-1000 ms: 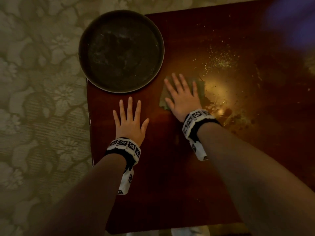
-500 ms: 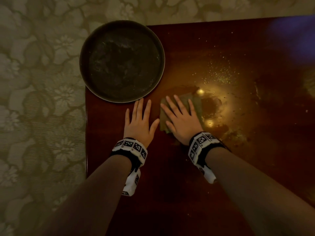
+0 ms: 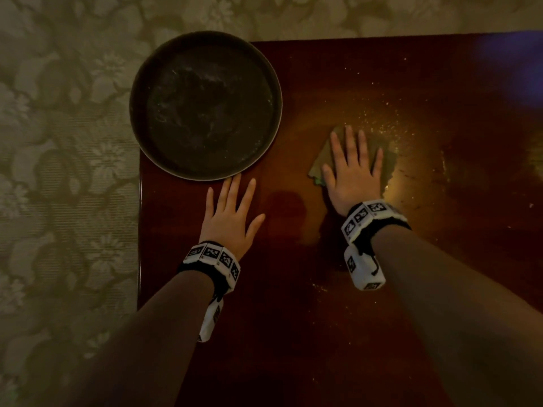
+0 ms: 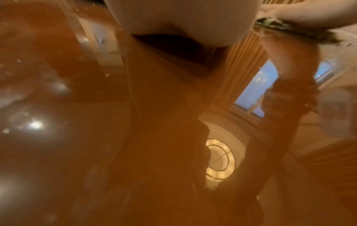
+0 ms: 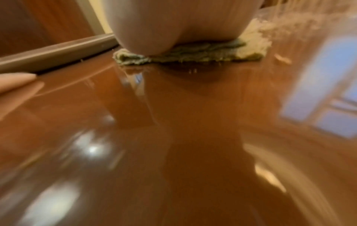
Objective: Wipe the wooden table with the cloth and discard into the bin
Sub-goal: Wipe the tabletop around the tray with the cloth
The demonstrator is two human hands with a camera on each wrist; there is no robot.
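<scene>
A glossy dark wooden table (image 3: 293, 318) fills most of the head view. My right hand (image 3: 352, 168) lies flat with straight fingers on a folded greenish cloth (image 3: 320, 163), pressing it onto the wood; the cloth (image 5: 193, 53) shows under the palm in the right wrist view. Fine crumbs (image 3: 382, 124) are scattered beyond and right of the cloth. My left hand (image 3: 232, 210) rests flat on the table, fingers spread, fingertips just short of the round dark bin (image 3: 205, 107) at the table's far left corner.
Patterned floral carpet (image 3: 58, 171) surrounds the table on the left and far sides. The table's left edge (image 3: 139, 230) runs just left of my left hand. A bright lamp reflection (image 3: 411, 177) glares on the wood right of the cloth.
My right hand has slid the cloth to the right and away from the left hand, towards the crumbs. The left hand has stayed flat below the bin.
</scene>
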